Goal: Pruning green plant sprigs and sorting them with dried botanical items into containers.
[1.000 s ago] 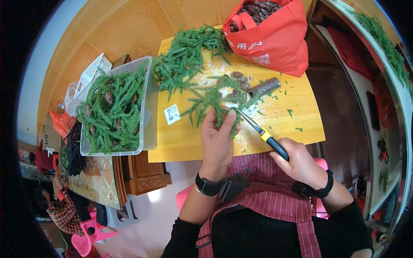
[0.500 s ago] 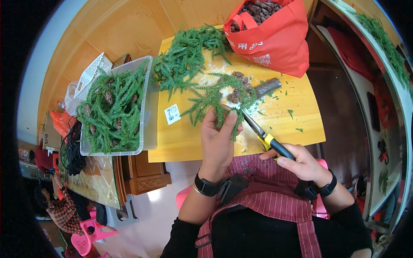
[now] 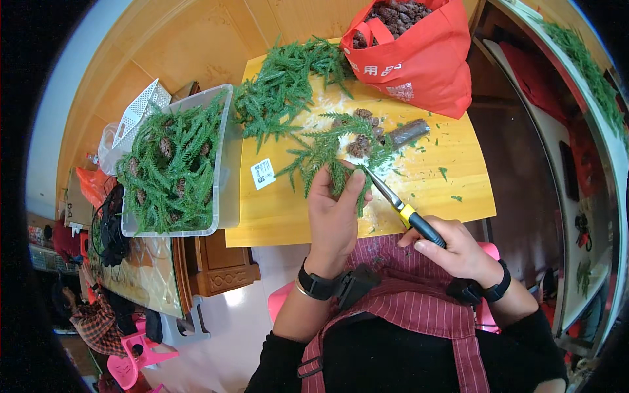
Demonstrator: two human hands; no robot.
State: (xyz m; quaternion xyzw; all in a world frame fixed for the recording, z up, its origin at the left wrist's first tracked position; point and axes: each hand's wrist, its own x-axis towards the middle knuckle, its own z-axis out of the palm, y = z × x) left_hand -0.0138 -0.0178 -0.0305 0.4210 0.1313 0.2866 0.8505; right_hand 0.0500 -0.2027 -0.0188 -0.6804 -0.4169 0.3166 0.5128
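Left hand (image 3: 334, 213), fingers curled, pinches green sprig (image 3: 327, 154); right hand (image 3: 455, 252) fist-grips pliers (image 3: 400, 208), tips beside left fingertips.

Surroundings of the yellow work table (image 3: 295, 216)

A red bag (image 3: 419, 62) of brown pine cones (image 3: 400, 13) stood at the table's far right corner; a loose heap of green sprigs (image 3: 282, 78) lay at the far left; a white label (image 3: 263, 173) lay flat near the left edge; a clear plastic tub (image 3: 219, 164) filled with greenery and cones sat just left of the table; a white slotted basket (image 3: 141, 111) stood behind the tub; a carved wooden stand (image 3: 213, 265) stood below it; pink stools (image 3: 137, 357) were at lower left.
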